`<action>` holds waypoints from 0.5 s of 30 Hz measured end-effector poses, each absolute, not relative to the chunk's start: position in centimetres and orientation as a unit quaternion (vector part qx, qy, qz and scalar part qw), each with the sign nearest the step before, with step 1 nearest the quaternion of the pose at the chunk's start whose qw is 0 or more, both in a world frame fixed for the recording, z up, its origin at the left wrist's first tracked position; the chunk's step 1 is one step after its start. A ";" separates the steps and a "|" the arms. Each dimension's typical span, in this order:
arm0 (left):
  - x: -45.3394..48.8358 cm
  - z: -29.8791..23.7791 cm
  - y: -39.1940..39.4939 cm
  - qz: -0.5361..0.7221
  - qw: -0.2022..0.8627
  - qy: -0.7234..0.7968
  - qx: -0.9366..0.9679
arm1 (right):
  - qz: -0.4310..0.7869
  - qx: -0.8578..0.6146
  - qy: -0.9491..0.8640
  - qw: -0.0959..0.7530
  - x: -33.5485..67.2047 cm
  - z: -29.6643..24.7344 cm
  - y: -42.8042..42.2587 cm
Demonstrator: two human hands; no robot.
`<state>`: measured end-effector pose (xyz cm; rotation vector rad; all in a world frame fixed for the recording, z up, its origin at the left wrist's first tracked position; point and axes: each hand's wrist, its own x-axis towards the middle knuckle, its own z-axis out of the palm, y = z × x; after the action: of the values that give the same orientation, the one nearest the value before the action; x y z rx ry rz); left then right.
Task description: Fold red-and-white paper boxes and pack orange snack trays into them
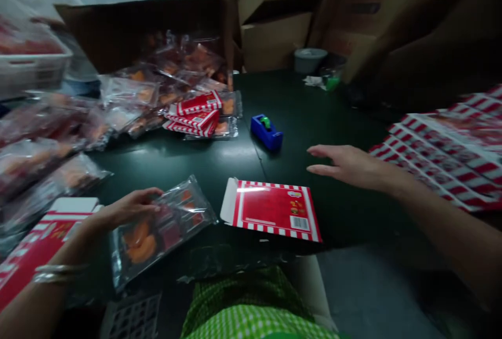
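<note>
My left hand [131, 207] grips the upper edge of a clear plastic packet [170, 232], its fingers curled over the film. Orange pieces and smaller reddish items show through the packet. My right hand [341, 165] is open above the green table, fingers stretched to the left and holding nothing. Between my hands a red-and-white striped box [270, 208] lies with its white end flap open on the left. Beyond it stands a blue tape dispenser [266, 132] with a green roll. Under my left forearm lies another red-and-white box [47, 245].
Many clear packets [133, 95] heap up at the left, spilling from a large carton [141, 20]. Several red boxes [196, 114] rest on them. Stacked striped boxes [439, 156] stand at the right. Behind are a grey tub [309, 60], brown cartons [274, 35] and a person [58, 4].
</note>
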<state>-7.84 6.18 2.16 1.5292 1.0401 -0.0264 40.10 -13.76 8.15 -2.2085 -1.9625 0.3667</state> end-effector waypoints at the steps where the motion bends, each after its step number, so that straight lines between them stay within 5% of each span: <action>1: -7.9 2.0 6.4 -0.015 0.608 0.454 0.651 | 0.089 -0.727 -0.675 0.086 39.1 8.1 -14.4; 7: -7.3 3.3 5.3 -0.010 0.606 0.459 0.650 | 0.080 -0.618 -0.782 0.005 31.7 1.0 -17.6; 11: -7.4 5.0 4.1 0.015 0.608 0.446 0.657 | 0.066 -0.578 -0.806 0.110 33.0 0.9 -16.3; 15: -7.3 5.6 3.8 0.080 0.642 0.465 0.605 | 0.226 -0.592 -0.757 0.161 37.1 4.5 -12.9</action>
<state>-7.32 3.76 5.62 1.3783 1.0604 0.1832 37.12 -12.85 4.46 -1.6904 -2.1607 0.6464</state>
